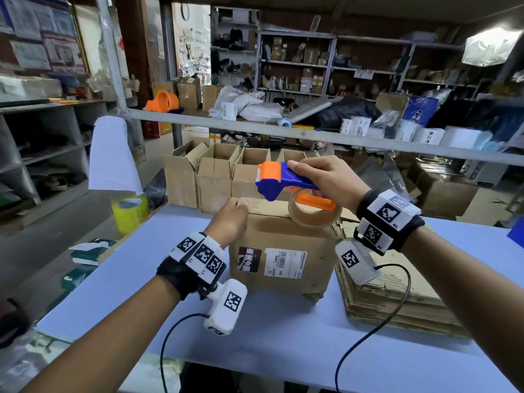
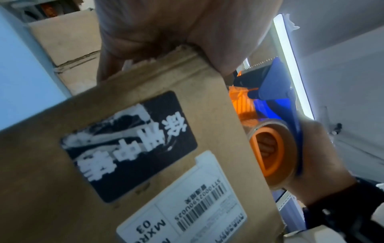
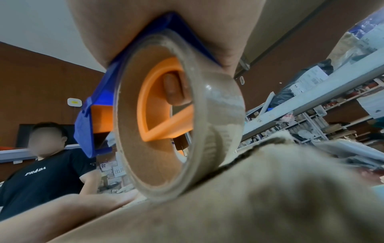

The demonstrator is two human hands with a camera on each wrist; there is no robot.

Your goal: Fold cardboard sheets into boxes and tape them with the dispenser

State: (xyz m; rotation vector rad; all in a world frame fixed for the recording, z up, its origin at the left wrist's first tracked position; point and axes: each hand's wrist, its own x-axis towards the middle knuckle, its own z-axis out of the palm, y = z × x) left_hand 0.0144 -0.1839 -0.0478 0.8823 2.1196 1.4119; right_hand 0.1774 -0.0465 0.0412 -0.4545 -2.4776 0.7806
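Note:
A folded brown cardboard box [image 1: 279, 259] with a black sticker and a white barcode label stands on the pale blue table [image 1: 141, 273]. My left hand [image 1: 229, 219] rests over the box's top left edge, fingers curled over the flaps [image 2: 145, 39]. My right hand [image 1: 326, 177] grips the blue and orange tape dispenser [image 1: 283, 180] above the box's top, its blade end pointing left. The clear tape roll [image 1: 313, 211] touches the box top [image 3: 270, 189] near the right edge. In the right wrist view a fingertip shows through the roll's orange hub [image 3: 164, 105].
A stack of flat cardboard sheets [image 1: 397, 296] lies to the right of the box. Several open assembled boxes [image 1: 215, 171] stand beyond the table's far edge. A yellow tape roll [image 1: 130, 212] sits at the table's left corner. A person in a black shirt [image 3: 45, 172] stands nearby.

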